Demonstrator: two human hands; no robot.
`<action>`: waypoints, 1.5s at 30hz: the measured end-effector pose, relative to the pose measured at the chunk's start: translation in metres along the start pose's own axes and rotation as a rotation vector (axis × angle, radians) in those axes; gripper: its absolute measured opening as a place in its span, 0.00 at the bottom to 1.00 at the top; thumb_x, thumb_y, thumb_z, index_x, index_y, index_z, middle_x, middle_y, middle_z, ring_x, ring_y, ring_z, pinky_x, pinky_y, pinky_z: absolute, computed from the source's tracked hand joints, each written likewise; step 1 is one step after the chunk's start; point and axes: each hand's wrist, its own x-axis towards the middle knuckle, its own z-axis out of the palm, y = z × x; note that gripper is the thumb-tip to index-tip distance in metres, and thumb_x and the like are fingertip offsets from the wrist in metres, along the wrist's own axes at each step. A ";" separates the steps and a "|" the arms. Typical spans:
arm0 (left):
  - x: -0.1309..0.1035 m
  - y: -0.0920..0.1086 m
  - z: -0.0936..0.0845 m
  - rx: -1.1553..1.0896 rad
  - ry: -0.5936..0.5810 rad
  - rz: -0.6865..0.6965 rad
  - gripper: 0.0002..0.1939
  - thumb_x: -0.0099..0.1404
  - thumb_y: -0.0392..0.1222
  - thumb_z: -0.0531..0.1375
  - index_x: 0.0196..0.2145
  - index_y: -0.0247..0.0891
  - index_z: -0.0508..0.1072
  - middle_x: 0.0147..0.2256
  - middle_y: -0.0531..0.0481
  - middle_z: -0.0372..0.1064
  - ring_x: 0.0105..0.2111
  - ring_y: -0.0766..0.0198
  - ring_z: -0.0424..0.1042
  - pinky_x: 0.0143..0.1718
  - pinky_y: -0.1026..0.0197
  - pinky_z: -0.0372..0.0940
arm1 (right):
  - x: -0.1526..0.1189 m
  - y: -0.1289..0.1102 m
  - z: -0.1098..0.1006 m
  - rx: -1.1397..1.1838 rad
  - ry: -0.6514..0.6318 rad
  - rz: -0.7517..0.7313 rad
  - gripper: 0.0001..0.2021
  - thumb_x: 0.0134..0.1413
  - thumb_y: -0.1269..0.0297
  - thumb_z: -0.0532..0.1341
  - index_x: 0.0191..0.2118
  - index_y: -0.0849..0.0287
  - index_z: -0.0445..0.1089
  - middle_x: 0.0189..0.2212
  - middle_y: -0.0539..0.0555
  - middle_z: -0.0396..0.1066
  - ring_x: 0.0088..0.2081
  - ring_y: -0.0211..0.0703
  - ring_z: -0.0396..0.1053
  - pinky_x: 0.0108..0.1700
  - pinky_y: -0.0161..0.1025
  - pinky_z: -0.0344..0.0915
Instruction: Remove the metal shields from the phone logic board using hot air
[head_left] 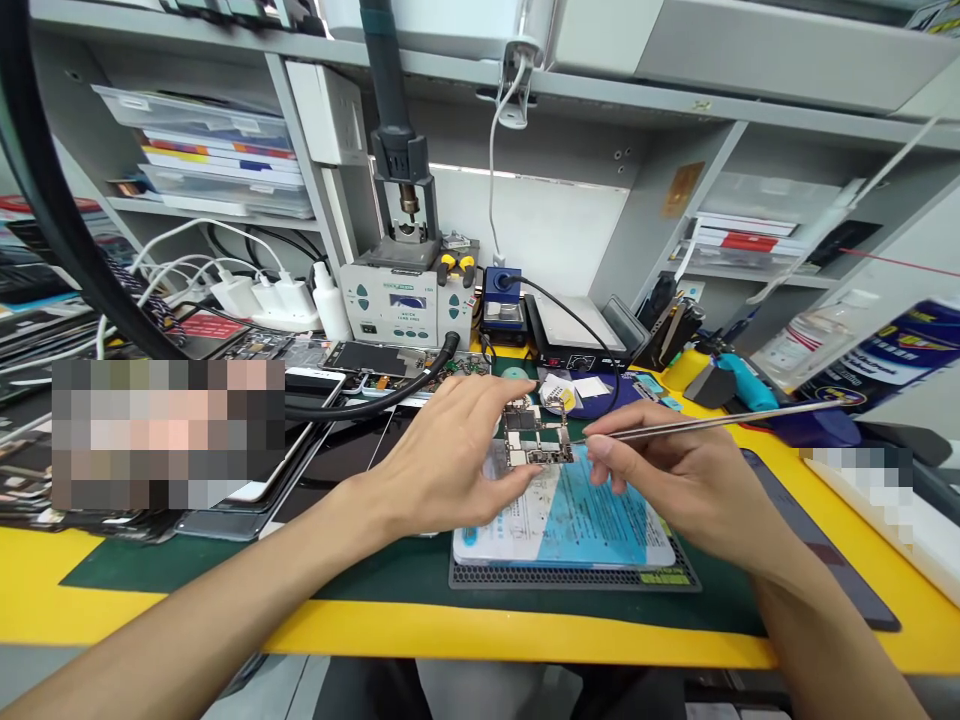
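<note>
Head view: left hand (446,450) pinches one circuit board (529,436), right hand (675,465) one pair of tweezers (739,417).

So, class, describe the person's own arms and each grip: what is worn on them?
The left forearm and right forearm are bare, with no sleeves in view. The left grip and right grip are ungloved; no ring, watch or bracelet shows.

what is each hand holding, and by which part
Left hand: a circuit board, by opposite edges. Right hand: metal tweezers, near the tips.
</note>
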 end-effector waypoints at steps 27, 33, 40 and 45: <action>-0.003 0.004 0.007 -0.052 -0.089 -0.004 0.33 0.66 0.51 0.63 0.61 0.32 0.61 0.52 0.40 0.70 0.52 0.51 0.69 0.55 0.49 0.62 | -0.003 0.000 0.009 -0.014 0.000 -0.089 0.05 0.65 0.62 0.66 0.36 0.53 0.77 0.27 0.47 0.76 0.27 0.37 0.73 0.28 0.33 0.69; -0.002 0.002 0.007 -0.049 -0.089 0.007 0.33 0.66 0.51 0.64 0.61 0.32 0.61 0.52 0.40 0.70 0.51 0.51 0.68 0.55 0.49 0.63 | -0.003 -0.001 0.008 -0.018 -0.015 -0.099 0.04 0.65 0.62 0.65 0.37 0.52 0.76 0.27 0.46 0.76 0.27 0.36 0.72 0.29 0.33 0.69; -0.003 0.004 0.007 -0.039 -0.083 0.024 0.32 0.66 0.51 0.64 0.61 0.31 0.61 0.52 0.39 0.70 0.51 0.51 0.69 0.54 0.49 0.63 | -0.003 0.001 0.008 -0.032 -0.030 -0.104 0.05 0.66 0.62 0.65 0.36 0.52 0.76 0.29 0.47 0.76 0.29 0.37 0.73 0.31 0.34 0.69; -0.002 0.004 0.005 -0.027 -0.074 0.038 0.33 0.65 0.51 0.64 0.61 0.31 0.61 0.51 0.38 0.70 0.51 0.49 0.68 0.53 0.48 0.63 | -0.003 0.001 0.008 -0.040 -0.024 -0.117 0.05 0.66 0.63 0.65 0.36 0.52 0.76 0.29 0.46 0.76 0.29 0.37 0.73 0.31 0.34 0.69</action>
